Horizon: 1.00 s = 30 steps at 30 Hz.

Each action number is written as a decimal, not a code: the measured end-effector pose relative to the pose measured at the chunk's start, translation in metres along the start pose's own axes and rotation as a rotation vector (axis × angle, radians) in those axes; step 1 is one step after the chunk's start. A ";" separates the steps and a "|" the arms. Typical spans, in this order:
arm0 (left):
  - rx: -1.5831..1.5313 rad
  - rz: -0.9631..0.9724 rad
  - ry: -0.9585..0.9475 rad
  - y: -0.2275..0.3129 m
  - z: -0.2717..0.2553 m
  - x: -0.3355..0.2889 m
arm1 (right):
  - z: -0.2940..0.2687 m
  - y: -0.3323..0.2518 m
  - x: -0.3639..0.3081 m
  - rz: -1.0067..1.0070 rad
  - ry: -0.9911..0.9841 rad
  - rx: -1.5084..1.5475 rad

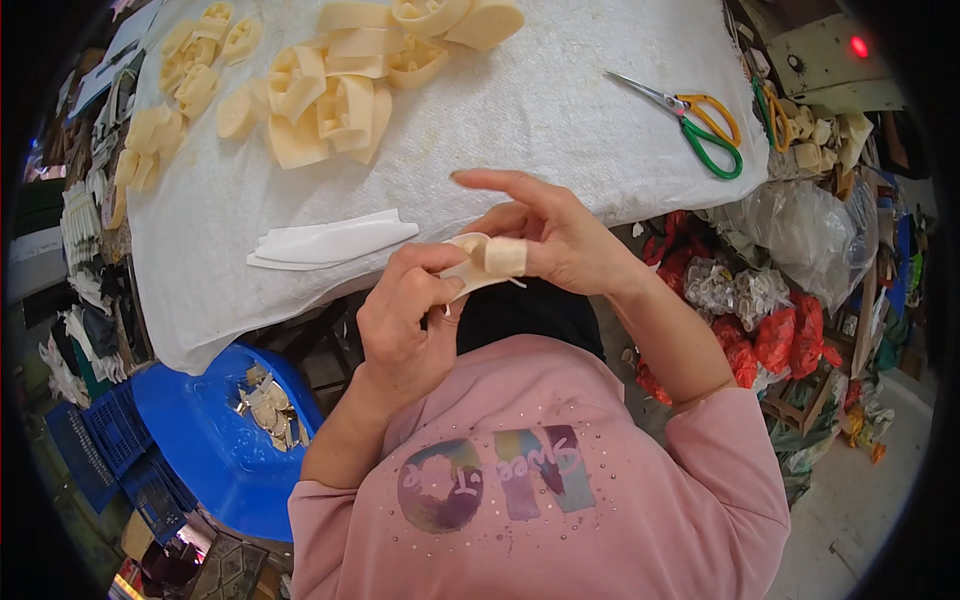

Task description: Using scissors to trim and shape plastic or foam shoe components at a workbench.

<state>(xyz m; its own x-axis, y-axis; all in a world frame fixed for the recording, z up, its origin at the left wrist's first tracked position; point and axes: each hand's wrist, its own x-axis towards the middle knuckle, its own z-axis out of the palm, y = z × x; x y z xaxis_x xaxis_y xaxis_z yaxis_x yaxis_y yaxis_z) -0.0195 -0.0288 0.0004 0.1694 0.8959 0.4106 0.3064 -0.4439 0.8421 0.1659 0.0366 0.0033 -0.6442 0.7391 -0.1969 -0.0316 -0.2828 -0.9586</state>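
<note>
Close to the table's near edge, both my hands meet around a small cream moulded piece [467,270], which looks like a shoe heel. My left hand [405,315] pinches its left side with bent fingers. On the other side, my right hand [565,235] grips it with the thumb and lower fingers, while the index finger stretches out above. A beige wrap covers the right thumb. The fingers hide much of the piece. Left of them on the cloth lies a small stack of thin white strips [335,240].
Several cream hollow moulded pieces [345,110] are heaped on the white table cover [480,120]. Scissors [690,110] with one yellow and one green handle lie at the right. A blue basin [190,440] holding scraps stands below left. Red and clear plastic bags [790,335] crowd the right side.
</note>
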 end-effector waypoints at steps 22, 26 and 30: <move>0.119 0.011 0.337 0.008 0.019 0.004 | 0.033 0.006 -0.011 -0.508 0.504 -0.542; 0.122 -0.028 0.286 0.009 0.017 0.002 | 0.039 0.011 -0.009 -0.456 0.602 -0.464; 0.112 -0.022 0.251 0.007 0.015 0.000 | 0.041 0.012 -0.009 -0.351 0.620 -0.366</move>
<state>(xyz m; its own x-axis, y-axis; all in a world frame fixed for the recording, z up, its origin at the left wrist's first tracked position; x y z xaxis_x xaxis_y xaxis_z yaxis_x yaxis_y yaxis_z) -0.0034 -0.0318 0.0009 -0.0714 0.8751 0.4786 0.4111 -0.4113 0.8135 0.1399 0.0010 0.0017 -0.0981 0.9832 0.1537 0.1683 0.1687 -0.9712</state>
